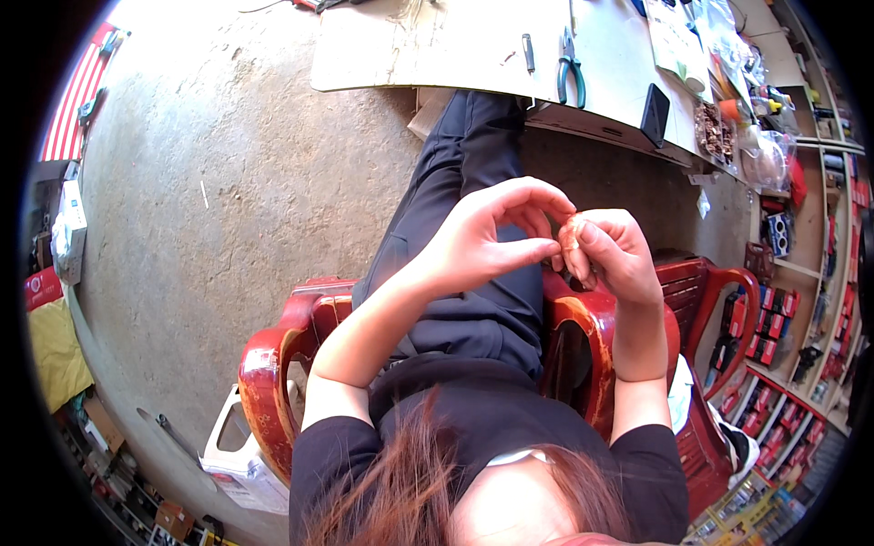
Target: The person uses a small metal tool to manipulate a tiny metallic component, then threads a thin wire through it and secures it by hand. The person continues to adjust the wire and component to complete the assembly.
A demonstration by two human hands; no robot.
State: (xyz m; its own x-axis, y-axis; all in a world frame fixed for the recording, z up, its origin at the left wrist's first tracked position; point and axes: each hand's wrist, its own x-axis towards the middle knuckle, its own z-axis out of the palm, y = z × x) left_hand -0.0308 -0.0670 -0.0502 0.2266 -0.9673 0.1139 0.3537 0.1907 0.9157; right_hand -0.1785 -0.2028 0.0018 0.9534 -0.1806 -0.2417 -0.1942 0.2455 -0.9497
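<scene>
Both my hands meet above my lap, in front of the right armrest. My right hand (619, 250) is closed, its thumb pressed against its curled fingers. A small coppery, shiny bit shows at those fingers, too small to name. Curved toward it from the left is my left hand (496, 232), thumb and index finger apart with a gap between them. Its fingertips come close to or touch the right hand's fingers; which of the two, I cannot tell.
Ahead stands a white table (437, 45) with pliers (570, 71), a black phone (655, 116) and a bag of coppery pieces (713, 132). I sit in a red-brown wooden armchair (264, 364); another chair (710, 300) is at right. Shelves (801, 273) line the right side.
</scene>
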